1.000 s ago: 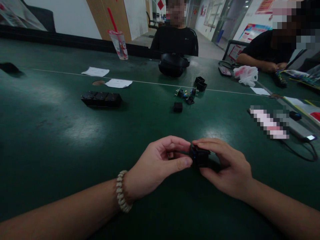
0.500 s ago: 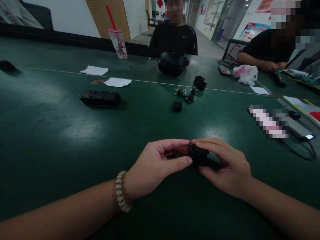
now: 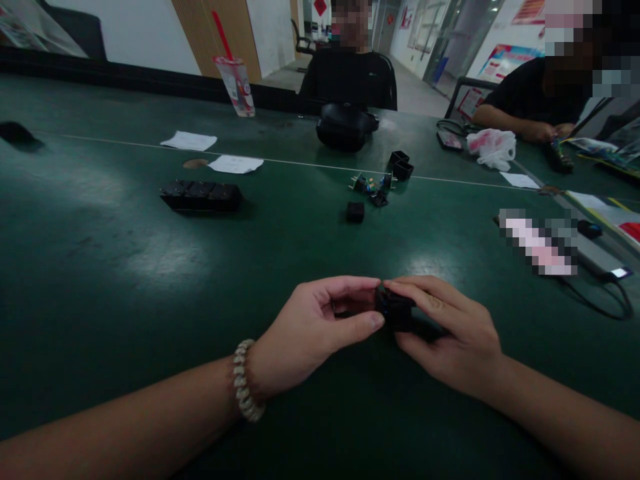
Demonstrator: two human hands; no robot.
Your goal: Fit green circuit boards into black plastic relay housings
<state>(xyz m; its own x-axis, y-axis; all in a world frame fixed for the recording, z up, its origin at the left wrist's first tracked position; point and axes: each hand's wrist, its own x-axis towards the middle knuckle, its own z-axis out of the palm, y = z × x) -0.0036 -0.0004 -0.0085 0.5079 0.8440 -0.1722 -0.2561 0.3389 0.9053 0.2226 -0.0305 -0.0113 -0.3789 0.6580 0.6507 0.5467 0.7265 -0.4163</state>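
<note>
A small black box-like part [image 3: 397, 312] is held between both hands, low over the green table [image 3: 280, 233]. My left hand [image 3: 320, 327] grips its left side between thumb and fingers. On the right side, my right hand [image 3: 453, 330] has its fingers along the top and its thumb below. The part's details are too dark to make out. Beyond the hands lie a black cube [image 3: 355, 213], a small pile of circuit pieces [image 3: 371, 185] and two open black shells [image 3: 401, 165].
A long black block [image 3: 201, 197] sits at left near two papers [image 3: 235, 164]. Further back are a cup with a red straw [image 3: 237, 87] and a black case [image 3: 344, 127]. At right lie a phone [image 3: 537, 245] and cable. Two people sit across the table.
The fingers of my right hand have shifted slightly on the black part, which has turned or moved a little to the left. My left hand keeps its grip.
</note>
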